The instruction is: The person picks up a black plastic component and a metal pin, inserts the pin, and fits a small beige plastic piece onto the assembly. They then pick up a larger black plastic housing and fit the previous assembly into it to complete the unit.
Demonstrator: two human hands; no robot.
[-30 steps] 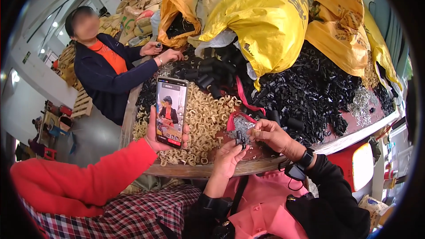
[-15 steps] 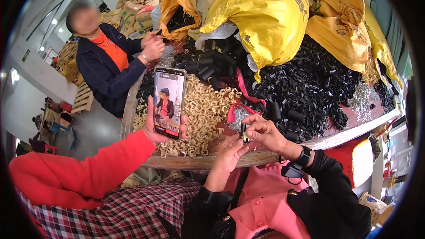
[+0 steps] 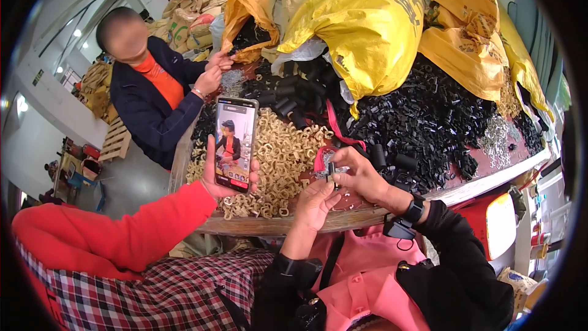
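Note:
My left hand (image 3: pixel 315 204) is closed on a small black plastic part (image 3: pixel 331 170) just over the table's near edge. The part stands upright between the fingertips. My right hand (image 3: pixel 361 178) comes in from the right, its thumb and forefinger closed against the same part; where they touch it is partly hidden. Left of my hands lies a heap of cream ring-shaped pieces (image 3: pixel 278 153). Behind my fingers is a pile of small silvery metal bits (image 3: pixel 320 173) by a pink strip (image 3: pixel 334 119).
A red-sleeved hand (image 3: pixel 211 175) of a person beside me holds a phone (image 3: pixel 235 141) over the table. Across stands a co-worker in a dark jacket (image 3: pixel 147 104). Black plastic parts (image 3: pixel 410 116) and yellow sacks (image 3: pixel 367 30) cover the table's far side. The wooden edge (image 3: pixel 263 225) runs nearest me.
My right hand has shifted slightly on the black part, which now stands more upright; its cream piece shows less. The co-worker's hands have moved a little.

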